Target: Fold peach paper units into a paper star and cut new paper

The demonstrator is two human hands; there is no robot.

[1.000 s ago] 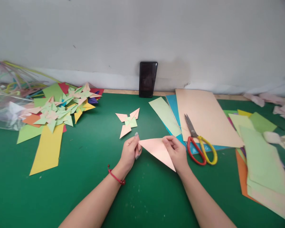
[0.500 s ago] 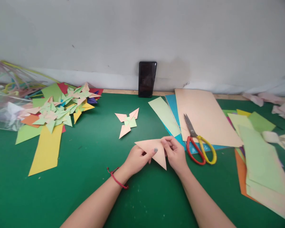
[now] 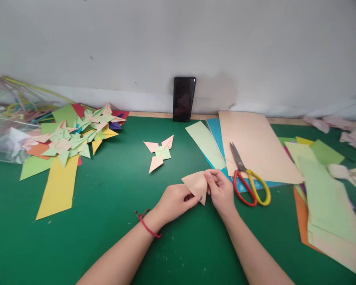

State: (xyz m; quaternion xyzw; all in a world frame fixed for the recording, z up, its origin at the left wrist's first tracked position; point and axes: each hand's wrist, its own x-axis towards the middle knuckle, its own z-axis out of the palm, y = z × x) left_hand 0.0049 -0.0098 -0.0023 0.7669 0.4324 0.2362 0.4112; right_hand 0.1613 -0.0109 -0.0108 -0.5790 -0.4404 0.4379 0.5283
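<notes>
Between my hands is a peach paper triangle [image 3: 195,184], bent into a curve above the green table. My left hand [image 3: 178,202] pinches its lower edge, with the thumb near the bottom corner. The fingers of my right hand [image 3: 221,192] are closed on its upper right corner. Beyond them on the table lies a folded paper piece [image 3: 163,152] with a light green square centre and three peach points. Scissors [image 3: 245,174] with one red and one yellow handle rest to the right of my right hand.
A black phone [image 3: 184,99] leans upright against the wall. Peach sheets [image 3: 252,138] and a blue sheet lie under the scissors. Folded paper stars [image 3: 68,142] are heaped at left by a yellow strip [image 3: 57,188] and a plastic bag [image 3: 6,138]. Green strips [image 3: 329,202] are stacked at right.
The paper triangle has gone from flat to curved, and its left corner has shifted right. My left hand has moved slightly right and down along it; my right hand stays at the corner.
</notes>
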